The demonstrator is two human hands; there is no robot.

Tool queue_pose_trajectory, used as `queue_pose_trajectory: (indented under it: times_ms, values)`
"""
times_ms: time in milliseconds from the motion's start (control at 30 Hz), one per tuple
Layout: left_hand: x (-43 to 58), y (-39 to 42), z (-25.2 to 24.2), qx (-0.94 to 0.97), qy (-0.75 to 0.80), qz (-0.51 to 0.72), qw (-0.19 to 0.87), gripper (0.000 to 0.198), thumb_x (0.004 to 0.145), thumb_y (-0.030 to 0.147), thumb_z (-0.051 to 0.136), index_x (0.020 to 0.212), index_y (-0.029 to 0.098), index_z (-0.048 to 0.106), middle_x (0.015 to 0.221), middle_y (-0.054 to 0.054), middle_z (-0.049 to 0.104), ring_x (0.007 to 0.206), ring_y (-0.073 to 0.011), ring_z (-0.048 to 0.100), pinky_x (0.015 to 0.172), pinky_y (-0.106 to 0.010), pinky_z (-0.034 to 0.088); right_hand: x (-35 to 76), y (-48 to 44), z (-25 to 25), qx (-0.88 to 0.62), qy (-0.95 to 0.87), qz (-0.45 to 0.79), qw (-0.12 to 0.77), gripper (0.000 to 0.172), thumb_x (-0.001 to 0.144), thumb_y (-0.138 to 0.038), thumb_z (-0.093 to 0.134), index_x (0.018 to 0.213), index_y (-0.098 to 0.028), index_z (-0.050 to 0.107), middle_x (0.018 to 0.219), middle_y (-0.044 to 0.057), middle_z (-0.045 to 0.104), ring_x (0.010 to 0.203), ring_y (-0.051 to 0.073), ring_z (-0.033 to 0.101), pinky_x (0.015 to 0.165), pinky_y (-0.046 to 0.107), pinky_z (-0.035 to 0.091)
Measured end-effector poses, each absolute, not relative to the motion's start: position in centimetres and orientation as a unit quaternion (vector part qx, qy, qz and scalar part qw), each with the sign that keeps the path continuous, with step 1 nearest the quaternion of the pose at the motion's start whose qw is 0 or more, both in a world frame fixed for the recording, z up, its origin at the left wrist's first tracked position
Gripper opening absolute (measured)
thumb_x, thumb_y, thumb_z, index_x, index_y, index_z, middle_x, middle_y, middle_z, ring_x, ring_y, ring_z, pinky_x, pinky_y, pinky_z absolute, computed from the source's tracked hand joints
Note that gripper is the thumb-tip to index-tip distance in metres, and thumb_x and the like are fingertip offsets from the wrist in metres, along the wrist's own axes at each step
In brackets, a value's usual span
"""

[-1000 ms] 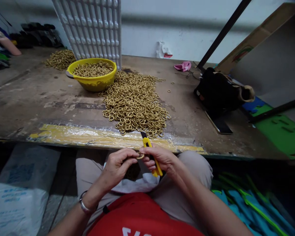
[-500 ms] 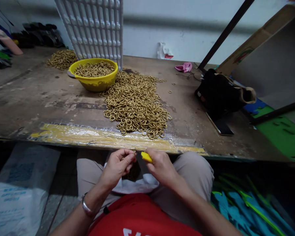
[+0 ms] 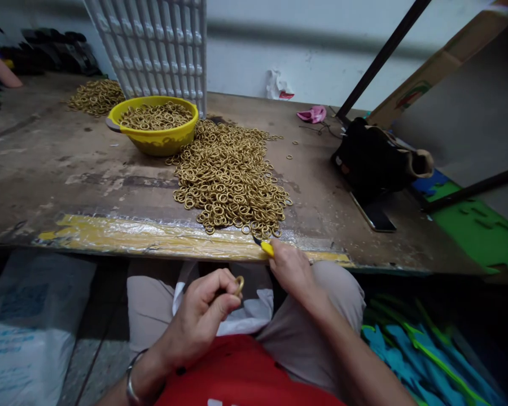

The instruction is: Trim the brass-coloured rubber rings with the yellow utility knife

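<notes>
My left hand (image 3: 205, 313) is closed over my lap and pinches one brass ring (image 3: 239, 285) between thumb and fingers. A little higher and to the right, my right hand (image 3: 292, 270) is at the table's front edge, shut on a yellow utility knife (image 3: 266, 247) whose tip points toward the pile. A big heap of brass rings (image 3: 228, 177) lies on the worn wooden table (image 3: 68, 175) just beyond the knife. A white plastic bag (image 3: 249, 313) lies open on my lap under the hands.
A yellow bowl (image 3: 154, 138) filled with rings stands at the back left, beside a white plastic grid crate (image 3: 161, 45). Another ring heap (image 3: 95, 96) lies farther left. A black bag (image 3: 372, 160) and a phone (image 3: 372, 214) are at the right. White sacks (image 3: 21, 338) stand on the floor at left.
My right hand has moved up and forward with the knife to the table edge near the pile. My left hand has dropped back toward my lap, still pinching the ring.
</notes>
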State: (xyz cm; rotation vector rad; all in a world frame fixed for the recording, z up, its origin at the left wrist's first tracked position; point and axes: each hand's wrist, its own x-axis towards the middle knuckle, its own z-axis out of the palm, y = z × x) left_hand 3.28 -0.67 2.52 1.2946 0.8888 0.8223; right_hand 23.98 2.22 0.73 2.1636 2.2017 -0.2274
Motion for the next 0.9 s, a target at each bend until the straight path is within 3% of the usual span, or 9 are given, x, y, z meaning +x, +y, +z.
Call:
queue_pose_trajectory:
  times_ms: [133, 233, 333, 400, 467, 567, 667, 767, 900]
  values:
    - [3.5, 0.1, 1.4, 0.432, 0.356, 0.364, 0.744, 0.029, 0.087, 0.038, 0.058, 0.071, 0.016, 0.047, 0.060, 0.003, 0.045, 0.045, -0.0044, 0.031, 0.040, -0.017, 0.021, 24.3, 3.8, 0.7, 0.670, 0.740, -0.062, -0.025, 0.014, 0.081, -0.011, 0.048, 0.089, -0.019, 0.055, 0.092, 0.005, 0.066, 0.083, 0.018, 0.061, 0.065, 0.026, 0.034]
    - [3.5, 0.9, -0.1, 0.331, 0.338, 0.386, 0.792, 0.030, 0.085, 0.036, 0.061, 0.069, 0.016, 0.046, 0.059, 0.003, 0.046, 0.041, -0.0032, 0.028, 0.036, -0.015, 0.015, 22.8, 5.7, 0.7, 0.652, 0.756, -0.058, 0.001, 0.018, 0.080, -0.011, 0.050, 0.095, -0.018, 0.058, 0.099, 0.007, 0.064, 0.084, 0.018, 0.061, 0.066, 0.025, 0.036]
    - [3.1, 1.4, -0.8, 0.257, 0.303, 0.398, 0.827, 0.017, 0.082, 0.031, 0.061, 0.089, 0.018, 0.054, 0.061, 0.003, 0.049, 0.041, -0.0040, 0.030, 0.035, -0.014, 0.017, 21.5, 7.6, 0.2, 0.648, 0.759, -0.055, 0.033, 0.020, 0.082, -0.010, 0.047, 0.097, -0.016, 0.060, 0.098, 0.010, 0.063, 0.080, 0.018, 0.062, 0.066, 0.026, 0.038]
    - [2.7, 1.6, -1.1, 0.224, 0.292, 0.402, 0.839, 0.026, 0.080, 0.034, 0.062, 0.098, 0.017, 0.056, 0.067, 0.000, 0.055, 0.043, -0.0054, 0.037, 0.035, -0.014, 0.019, 21.2, 8.5, -0.2, 0.643, 0.762, -0.057, 0.040, 0.019, 0.083, -0.010, 0.047, 0.096, -0.014, 0.060, 0.096, 0.012, 0.064, 0.079, 0.019, 0.062, 0.066, 0.027, 0.039]
    - [2.5, 1.8, -1.4, 0.211, 0.315, 0.405, 0.832, 0.029, 0.078, 0.040, 0.065, 0.087, 0.013, 0.058, 0.072, -0.004, 0.059, 0.046, -0.0055, 0.042, 0.034, -0.013, 0.019, 21.2, 8.6, -0.3, 0.641, 0.764, -0.067, 0.020, 0.014, 0.081, -0.013, 0.051, 0.091, -0.014, 0.061, 0.091, 0.010, 0.064, 0.077, 0.018, 0.061, 0.066, 0.026, 0.039]
    - [2.8, 2.1, -1.9, 0.219, 0.379, 0.407, 0.802, 0.032, 0.077, 0.041, 0.069, 0.078, 0.012, 0.056, 0.067, -0.003, 0.059, 0.042, -0.0032, 0.040, 0.032, -0.011, 0.017, 21.5, 7.7, 0.2, 0.623, 0.740, -0.218, -0.128, 0.012, 0.081, -0.021, 0.052, 0.072, -0.016, 0.059, 0.070, 0.002, 0.058, 0.064, 0.013, 0.053, 0.059, 0.023, 0.036]
    - [3.2, 2.3, -1.8, 0.228, 0.379, 0.403, 0.801, 0.036, 0.077, 0.040, 0.071, 0.098, 0.015, 0.056, 0.068, -0.002, 0.061, 0.040, -0.0033, 0.039, 0.032, -0.011, 0.017, 21.5, 6.2, 1.2, 0.546, 0.636, -0.473, -0.271, 0.023, 0.083, -0.034, 0.053, 0.069, -0.016, 0.057, 0.055, -0.004, 0.044, 0.049, 0.008, 0.038, 0.049, 0.021, 0.029]
    - [3.4, 2.1, -1.2, 0.221, 0.340, 0.392, 0.826, 0.035, 0.077, 0.038, 0.071, 0.099, 0.014, 0.056, 0.077, -0.005, 0.063, 0.044, -0.0034, 0.042, 0.033, -0.011, 0.018, 21.3, 5.0, 1.6, 0.497, 0.531, -0.609, -0.317, 0.028, 0.079, -0.044, 0.060, 0.076, -0.016, 0.057, 0.049, -0.007, 0.039, 0.042, 0.006, 0.032, 0.042, 0.020, 0.025]
    - [3.4, 1.7, -0.5, 0.200, 0.305, 0.385, 0.848, 0.030, 0.078, 0.033, 0.072, 0.094, 0.012, 0.059, 0.082, -0.007, 0.061, 0.050, -0.0038, 0.044, 0.035, -0.010, 0.020, 20.9, 4.2, 1.1, 0.458, 0.474, -0.665, -0.351, 0.033, 0.077, -0.048, 0.064, 0.082, -0.016, 0.057, 0.048, -0.008, 0.040, 0.040, 0.005, 0.031, 0.040, 0.018, 0.023]
